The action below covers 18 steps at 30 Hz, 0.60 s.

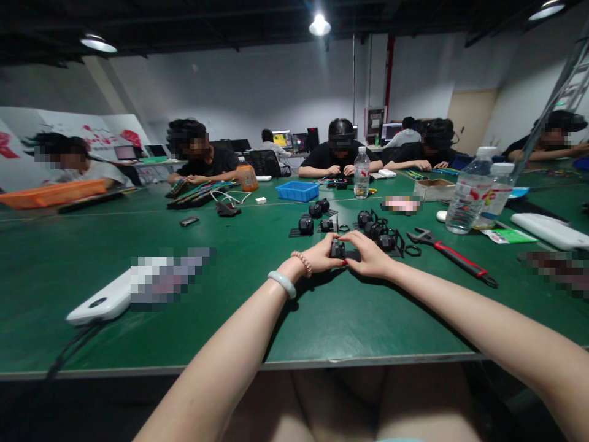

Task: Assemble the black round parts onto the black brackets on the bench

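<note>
A small black part with a round, ribbed body (338, 248) is between my two hands, low over the green tabletop (239, 288). My left hand (319, 255) is closed on its left side, thumb toward me. From the other side my right hand (369, 256) grips it, with fingers curved over the top. Part of it is hidden by my fingers. Just beyond are similar black parts (305, 225) on flat plates, with more (375, 229) to the right. A loose black ring (413, 250) lies near an adjustable wrench (460, 258) with a red and black handle.
A blue tray (297, 191) and a water bottle (361, 174) stand farther back. At right are two larger bottles (469, 196) and a green-white packet (508, 236). A white device (110, 294) with a cord lies at left. Several people work across the table.
</note>
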Available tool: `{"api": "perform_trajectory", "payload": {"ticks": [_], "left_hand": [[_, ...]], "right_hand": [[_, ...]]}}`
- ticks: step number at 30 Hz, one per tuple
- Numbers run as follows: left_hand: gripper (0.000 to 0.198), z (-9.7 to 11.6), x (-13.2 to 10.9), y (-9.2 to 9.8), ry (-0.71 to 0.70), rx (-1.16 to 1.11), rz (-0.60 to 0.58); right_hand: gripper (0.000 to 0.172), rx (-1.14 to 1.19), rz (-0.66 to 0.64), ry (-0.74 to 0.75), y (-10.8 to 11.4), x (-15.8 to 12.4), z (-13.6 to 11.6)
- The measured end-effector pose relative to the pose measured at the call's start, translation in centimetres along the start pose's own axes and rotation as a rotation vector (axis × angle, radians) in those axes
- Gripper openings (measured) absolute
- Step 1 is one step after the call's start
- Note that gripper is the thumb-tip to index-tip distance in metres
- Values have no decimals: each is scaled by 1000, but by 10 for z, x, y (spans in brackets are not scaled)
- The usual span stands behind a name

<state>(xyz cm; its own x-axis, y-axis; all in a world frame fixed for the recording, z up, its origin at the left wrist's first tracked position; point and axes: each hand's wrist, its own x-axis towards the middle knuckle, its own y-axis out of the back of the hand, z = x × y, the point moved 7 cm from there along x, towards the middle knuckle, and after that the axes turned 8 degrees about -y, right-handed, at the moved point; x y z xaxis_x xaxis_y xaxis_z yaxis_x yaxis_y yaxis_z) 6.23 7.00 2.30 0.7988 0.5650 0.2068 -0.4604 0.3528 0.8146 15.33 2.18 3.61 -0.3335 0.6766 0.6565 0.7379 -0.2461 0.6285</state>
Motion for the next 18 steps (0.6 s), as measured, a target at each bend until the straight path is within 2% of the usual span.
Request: {"api": "perform_trajectory", "payload": {"ticks": [18], "left_hand": [[62, -2, 1, -1, -8, 3, -2]], "right_hand": [[42, -55, -32, -39, -3, 1, 6]]}}
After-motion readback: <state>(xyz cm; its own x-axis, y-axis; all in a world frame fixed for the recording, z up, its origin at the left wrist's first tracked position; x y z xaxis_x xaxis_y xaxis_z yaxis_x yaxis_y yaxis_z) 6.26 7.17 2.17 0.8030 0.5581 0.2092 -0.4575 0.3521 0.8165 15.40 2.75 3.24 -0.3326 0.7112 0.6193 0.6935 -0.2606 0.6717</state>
